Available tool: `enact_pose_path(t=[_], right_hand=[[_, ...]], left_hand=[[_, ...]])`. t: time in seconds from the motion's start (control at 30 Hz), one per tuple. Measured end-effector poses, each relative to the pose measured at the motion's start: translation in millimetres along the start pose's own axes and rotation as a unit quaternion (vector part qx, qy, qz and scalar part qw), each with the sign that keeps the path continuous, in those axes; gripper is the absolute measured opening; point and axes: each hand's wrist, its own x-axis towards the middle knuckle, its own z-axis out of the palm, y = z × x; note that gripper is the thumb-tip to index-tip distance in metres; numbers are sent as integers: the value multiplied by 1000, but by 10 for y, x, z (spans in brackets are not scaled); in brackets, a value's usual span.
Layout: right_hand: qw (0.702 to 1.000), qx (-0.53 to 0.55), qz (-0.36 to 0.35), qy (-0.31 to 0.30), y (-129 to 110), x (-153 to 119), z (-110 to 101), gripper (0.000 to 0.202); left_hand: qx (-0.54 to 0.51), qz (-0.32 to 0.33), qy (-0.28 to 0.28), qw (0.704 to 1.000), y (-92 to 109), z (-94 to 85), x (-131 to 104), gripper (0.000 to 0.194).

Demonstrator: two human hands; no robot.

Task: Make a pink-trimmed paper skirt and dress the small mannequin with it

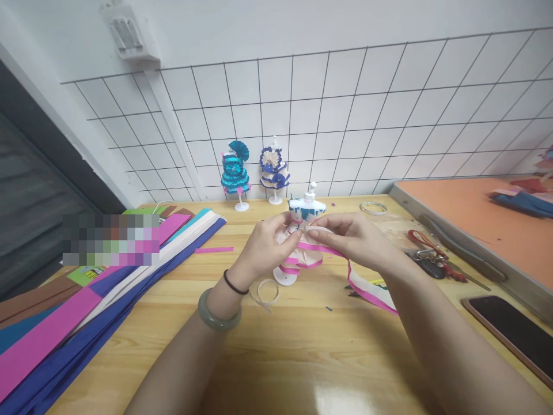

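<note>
A small white dress form (307,206) with blue paper bits on its top stands on the table, a white and pink paper skirt (310,257) around its lower part. At the waist, my left hand (270,245) is closed with thumb and fingertips pressed against the form and its paper. My right hand (348,233) pinches the end of a white paper strip with a pink edge (367,291), which trails down to the right beneath my forearm. Both hands' fingertips nearly meet in front of the form.
Two dressed forms, one teal (234,173) and one blue and white (275,170), stand by the wall. Colored paper (129,276) lies left, with a tape loop (264,293) near the middle. Keys (430,262), a phone (514,328) and an orange board (466,213) are at right.
</note>
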Motion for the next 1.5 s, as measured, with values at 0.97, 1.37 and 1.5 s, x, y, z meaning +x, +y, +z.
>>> enact_pose_path(t=[0.97,1.37,1.5], right_hand=[[998,23,14,57,52,60,70,31],[996,28,8,87,12,59,117,25],[996,37,15,77,7,62,119,21]], left_hand=[[-3,14,-13,1000,4,17,1,17],[-27,1,-25,999,38,16,0,24],[-52,-3,-32,998,42,4,4,26]])
